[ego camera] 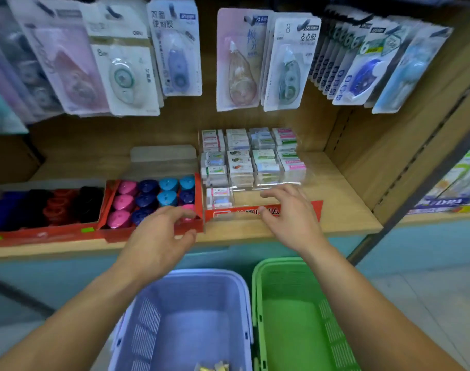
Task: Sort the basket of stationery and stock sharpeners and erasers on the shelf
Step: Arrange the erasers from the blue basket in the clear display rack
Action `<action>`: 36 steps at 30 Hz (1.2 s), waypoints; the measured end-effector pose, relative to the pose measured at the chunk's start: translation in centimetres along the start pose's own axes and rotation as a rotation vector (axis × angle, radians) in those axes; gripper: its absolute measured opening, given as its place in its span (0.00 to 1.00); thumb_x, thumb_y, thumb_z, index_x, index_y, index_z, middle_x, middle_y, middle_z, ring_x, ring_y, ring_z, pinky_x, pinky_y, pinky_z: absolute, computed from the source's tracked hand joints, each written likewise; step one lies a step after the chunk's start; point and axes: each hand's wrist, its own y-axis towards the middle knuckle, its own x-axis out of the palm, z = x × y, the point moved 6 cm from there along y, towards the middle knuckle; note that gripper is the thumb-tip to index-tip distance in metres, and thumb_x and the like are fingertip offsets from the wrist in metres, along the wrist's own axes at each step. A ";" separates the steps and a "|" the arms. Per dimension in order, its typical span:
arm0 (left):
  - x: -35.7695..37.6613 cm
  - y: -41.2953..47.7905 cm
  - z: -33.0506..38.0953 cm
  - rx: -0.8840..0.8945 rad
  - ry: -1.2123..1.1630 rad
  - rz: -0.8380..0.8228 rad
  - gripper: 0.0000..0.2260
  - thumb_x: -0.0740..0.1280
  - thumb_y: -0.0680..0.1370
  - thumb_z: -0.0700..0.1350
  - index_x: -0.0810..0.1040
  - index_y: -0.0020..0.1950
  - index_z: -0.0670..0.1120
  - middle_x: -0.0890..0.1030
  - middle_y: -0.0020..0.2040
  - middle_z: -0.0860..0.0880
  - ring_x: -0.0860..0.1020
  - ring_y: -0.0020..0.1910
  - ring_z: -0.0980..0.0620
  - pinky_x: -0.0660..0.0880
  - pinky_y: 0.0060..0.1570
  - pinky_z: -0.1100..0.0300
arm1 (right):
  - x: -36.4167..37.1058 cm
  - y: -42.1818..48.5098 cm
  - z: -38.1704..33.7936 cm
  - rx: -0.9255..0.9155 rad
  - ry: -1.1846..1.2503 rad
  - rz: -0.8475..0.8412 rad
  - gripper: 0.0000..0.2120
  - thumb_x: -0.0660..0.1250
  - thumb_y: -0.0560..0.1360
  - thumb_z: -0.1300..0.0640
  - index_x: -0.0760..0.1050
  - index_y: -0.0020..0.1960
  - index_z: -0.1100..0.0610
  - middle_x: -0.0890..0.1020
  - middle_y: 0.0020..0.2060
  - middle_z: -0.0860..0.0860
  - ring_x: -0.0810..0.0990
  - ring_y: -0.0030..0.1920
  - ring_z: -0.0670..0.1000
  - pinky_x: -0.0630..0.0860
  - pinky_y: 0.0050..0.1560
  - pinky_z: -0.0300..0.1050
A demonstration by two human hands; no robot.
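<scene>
Both forearms reach up from the bottom edge toward the wooden shelf [343, 199], palms down. Left hand [161, 231] sits over the front right corner of the red box [113, 232] of sharpeners [148, 196]; fingers loosely curved, thumb held apart below them, a gap between; fingertips lie right at a pink sharpener [188, 210], but blur hides whether they touch it. Right hand [287, 212] hovers over the front of the clear tray [247, 200]; fingers spread and pointing left, nothing gripped.

Erasers [252, 156] stand in rows filling the back and middle of the clear tray; one small stack [219, 196] sits alone at its front left corner. Sharpeners in pink, dark blue and light blue fill the red box just left of the tray; a second red box [41, 234] further left holds blue, black and red ones.

Purple basket [148, 330] and green basket [332, 330] stand side by side below the shelf; a few small pale items [215, 366] lie in the purple one, too blurred to name. Carded tape dispensers [121, 62] hang in rows above.
</scene>
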 end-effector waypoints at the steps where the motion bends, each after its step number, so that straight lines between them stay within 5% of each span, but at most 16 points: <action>1: 0.0 -1.3 -0.8 -0.013 0.014 -0.008 0.15 0.73 0.75 0.46 0.81 0.61 0.51 0.81 0.58 0.52 0.79 0.58 0.50 0.71 0.56 0.59 | 0.6 -1.8 -0.7 -0.003 0.027 -0.009 0.15 0.71 0.75 0.50 0.80 0.61 0.48 0.78 0.57 0.48 0.74 0.60 0.54 0.69 0.64 0.49; 10: 5.6 -17.6 -12.7 -0.236 0.178 -0.379 0.26 0.67 0.77 0.54 0.70 0.74 0.50 0.72 0.72 0.49 0.73 0.69 0.46 0.69 0.66 0.56 | 14.0 -16.5 -6.8 -0.015 0.174 -0.383 0.15 0.69 0.76 0.49 0.81 0.60 0.52 0.80 0.56 0.52 0.75 0.61 0.58 0.69 0.65 0.51; 18: 11.1 -25.1 -20.1 -0.432 0.079 -0.299 0.33 0.65 0.72 0.53 0.67 0.75 0.42 0.72 0.69 0.41 0.74 0.64 0.36 0.73 0.62 0.46 | 30.8 -26.4 -5.0 0.259 0.087 -0.892 0.28 0.69 0.76 0.44 0.70 0.73 0.51 0.71 0.68 0.54 0.69 0.69 0.61 0.68 0.69 0.53; 23: 14.0 -25.8 -20.4 -0.456 -0.020 -0.176 0.33 0.69 0.78 0.44 0.58 0.79 0.43 0.67 0.72 0.42 0.69 0.68 0.41 0.71 0.65 0.47 | 35.2 -31.3 -2.0 0.428 -0.069 -1.010 0.42 0.70 0.71 0.39 0.58 0.79 0.50 0.56 0.78 0.55 0.56 0.76 0.61 0.62 0.74 0.54; 27: 14.5 -25.6 -21.5 -0.470 -0.082 -0.150 0.30 0.63 0.81 0.40 0.56 0.81 0.45 0.67 0.73 0.42 0.70 0.66 0.41 0.71 0.63 0.49 | 36.5 -32.5 -1.0 0.439 -0.061 -1.046 0.36 0.72 0.71 0.43 0.65 0.75 0.52 0.56 0.76 0.53 0.55 0.75 0.60 0.63 0.74 0.53; 30: 14.8 -25.7 -21.7 -0.485 -0.103 -0.169 0.29 0.61 0.82 0.42 0.53 0.82 0.47 0.64 0.76 0.43 0.71 0.68 0.39 0.71 0.64 0.49 | 36.0 -31.8 -0.5 0.485 -0.055 -0.870 0.33 0.70 0.72 0.46 0.67 0.75 0.51 0.58 0.74 0.53 0.57 0.74 0.60 0.62 0.74 0.53; 34: 14.9 -25.7 -21.8 -0.512 -0.112 -0.183 0.29 0.60 0.83 0.43 0.52 0.82 0.50 0.64 0.75 0.45 0.75 0.62 0.38 0.75 0.58 0.47 | 36.0 -31.7 0.7 0.590 -0.094 -0.849 0.45 0.69 0.75 0.45 0.48 0.82 0.54 0.45 0.80 0.57 0.45 0.79 0.61 0.53 0.79 0.55; 36: 14.8 -25.7 -21.7 -0.499 -0.132 -0.179 0.28 0.60 0.83 0.43 0.53 0.81 0.51 0.66 0.73 0.46 0.76 0.61 0.40 0.76 0.57 0.47 | 36.5 -32.2 0.8 0.582 -0.083 -0.922 0.47 0.71 0.74 0.45 0.48 0.82 0.55 0.47 0.81 0.56 0.46 0.80 0.60 0.52 0.78 0.53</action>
